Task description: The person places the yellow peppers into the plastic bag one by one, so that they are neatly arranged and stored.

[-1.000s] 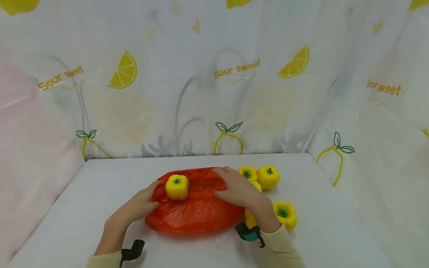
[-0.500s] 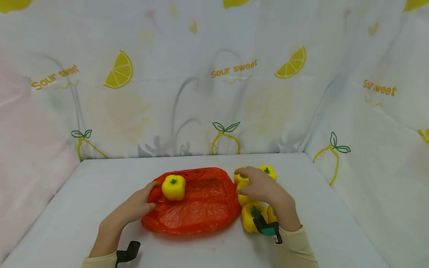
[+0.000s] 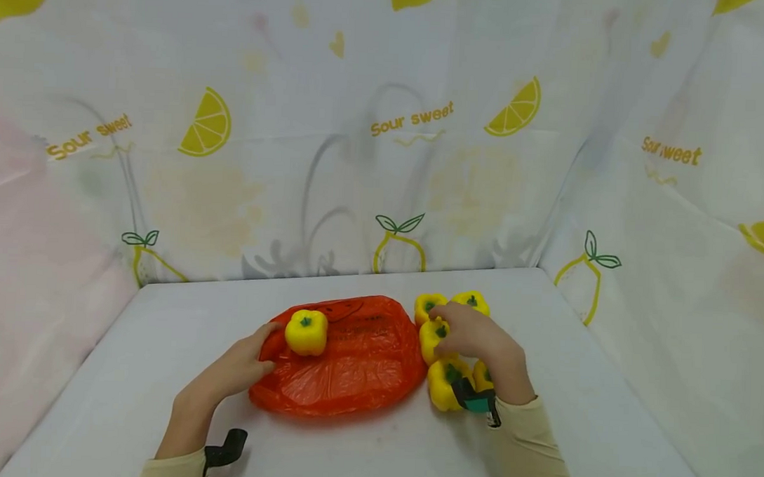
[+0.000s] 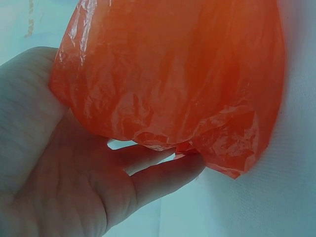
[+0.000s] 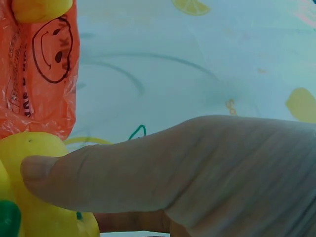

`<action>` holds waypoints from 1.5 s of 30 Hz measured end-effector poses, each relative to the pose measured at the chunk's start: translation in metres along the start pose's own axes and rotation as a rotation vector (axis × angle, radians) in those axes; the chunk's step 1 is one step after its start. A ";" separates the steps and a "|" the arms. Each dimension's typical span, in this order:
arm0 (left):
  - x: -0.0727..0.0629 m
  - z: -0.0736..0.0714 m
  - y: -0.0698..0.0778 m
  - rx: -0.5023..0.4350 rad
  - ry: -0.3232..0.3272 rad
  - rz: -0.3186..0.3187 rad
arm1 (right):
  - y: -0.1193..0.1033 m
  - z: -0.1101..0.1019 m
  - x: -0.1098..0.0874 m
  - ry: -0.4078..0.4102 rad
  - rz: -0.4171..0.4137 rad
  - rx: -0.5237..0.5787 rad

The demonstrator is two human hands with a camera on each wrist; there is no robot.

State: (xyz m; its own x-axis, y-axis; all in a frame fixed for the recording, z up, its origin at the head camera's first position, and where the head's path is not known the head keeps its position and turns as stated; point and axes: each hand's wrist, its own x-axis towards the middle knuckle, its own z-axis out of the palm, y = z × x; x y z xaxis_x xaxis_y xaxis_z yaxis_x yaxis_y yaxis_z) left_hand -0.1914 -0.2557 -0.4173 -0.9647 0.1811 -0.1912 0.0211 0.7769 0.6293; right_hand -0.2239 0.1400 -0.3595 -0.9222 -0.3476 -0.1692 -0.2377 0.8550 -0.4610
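Six yellow bell peppers (image 3: 306, 333): one on the red plastic bag (image 3: 358, 378), five off its right end. Left hand (image 3: 241, 363): fingers loosely extended, touching bag's left edge. Right hand (image 3: 476, 333): thumb lies over one near pepper (image 3: 430, 338); whether gripped, cannot tell. Likely step: taking hold. Next calls for firm grasp, then lift.

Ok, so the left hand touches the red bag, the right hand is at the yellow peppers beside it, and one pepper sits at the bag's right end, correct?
No: the pepper on the red bag sits toward its left end, near the left hand, as the head view shows. The rest stands.
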 end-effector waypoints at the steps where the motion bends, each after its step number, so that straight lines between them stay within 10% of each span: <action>1: 0.000 0.000 0.000 -0.002 -0.001 0.002 | 0.000 0.001 0.001 -0.002 0.006 -0.006; 9: -0.002 0.000 0.002 0.003 -0.005 0.003 | 0.001 0.009 0.006 -0.042 0.056 0.010; 45: 0.001 0.000 0.002 -0.002 0.008 -0.006 | -0.017 0.002 0.005 0.149 -0.246 0.064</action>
State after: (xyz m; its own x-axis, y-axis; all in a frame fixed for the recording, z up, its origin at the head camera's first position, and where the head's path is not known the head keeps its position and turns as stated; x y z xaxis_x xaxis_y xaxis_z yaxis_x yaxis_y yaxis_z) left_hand -0.1920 -0.2542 -0.4160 -0.9668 0.1718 -0.1892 0.0147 0.7767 0.6298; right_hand -0.2241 0.1230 -0.3540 -0.8750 -0.4771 0.0821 -0.4444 0.7243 -0.5271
